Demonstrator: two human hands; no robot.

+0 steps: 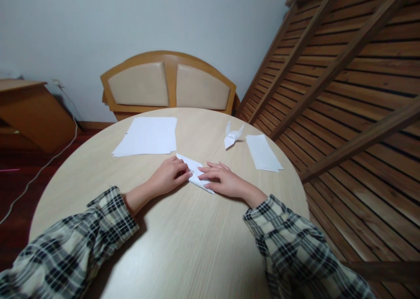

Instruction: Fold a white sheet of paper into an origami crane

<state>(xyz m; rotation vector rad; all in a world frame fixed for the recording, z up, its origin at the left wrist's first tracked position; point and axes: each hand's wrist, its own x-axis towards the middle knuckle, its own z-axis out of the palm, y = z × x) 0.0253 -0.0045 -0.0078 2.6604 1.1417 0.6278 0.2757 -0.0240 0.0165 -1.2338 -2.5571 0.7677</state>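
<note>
A partly folded sheet of white paper (196, 171) lies on the round table between my hands, with a flap turned over along its near edge. My left hand (169, 175) has its fingers curled, thumb and fingertips pinching the left part of that fold. On the other side, my right hand (226, 181) rests with fingers stretched and slightly apart on the paper's right part. The fingers cover some of the creases. Beyond my right hand stands a white paper crane (232, 135) with its points raised.
A stack of white paper (149, 135) lies at the table's back left. Narrower white sheets (263, 152) are at the right edge of the table (183, 246). A wooden headboard (172, 82) stands behind it, and a slatted wooden frame (344, 80) leans on the right.
</note>
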